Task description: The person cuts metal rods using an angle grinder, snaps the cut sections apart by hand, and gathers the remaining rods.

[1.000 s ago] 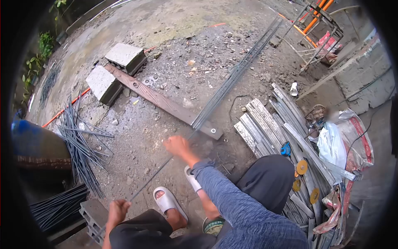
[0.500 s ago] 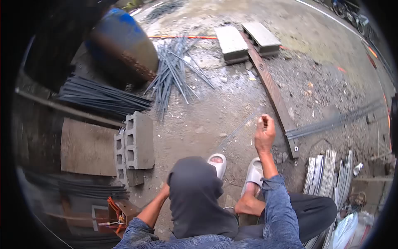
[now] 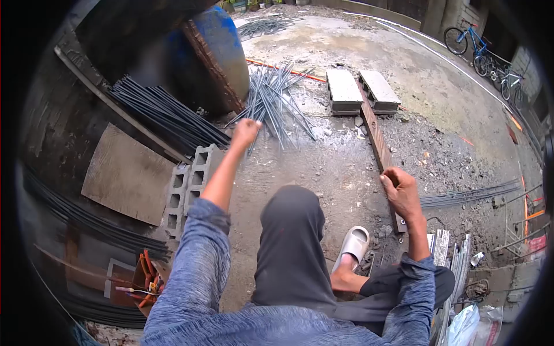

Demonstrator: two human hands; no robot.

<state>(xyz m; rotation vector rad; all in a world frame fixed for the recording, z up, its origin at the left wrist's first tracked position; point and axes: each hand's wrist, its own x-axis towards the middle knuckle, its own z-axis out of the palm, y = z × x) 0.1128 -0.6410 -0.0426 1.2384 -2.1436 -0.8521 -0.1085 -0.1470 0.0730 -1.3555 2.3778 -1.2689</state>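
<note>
My left hand is stretched forward at the near edge of a loose pile of thin grey metal rods. Its fingers are curled closed, and I cannot make out what, if anything, is in them. Over the near part of a brown wooden plank is my right hand, with thumb and fingertips pinched together. Whatever it may hold is too small or hidden to see. Beyond the right wrist, a bundle of long thin rods lies on the ground.
Two concrete blocks flank the plank's far end. Hollow blocks stand at left near a board and dark rods. A blue, rusty drum stands behind. Orange-handled tools sit lower left; metal strips lie right.
My left hand has moved from beside my knee forward to the rod pile. My right hand has shifted right and slightly down, still pinched. The view has tilted up, showing bicycles.
</note>
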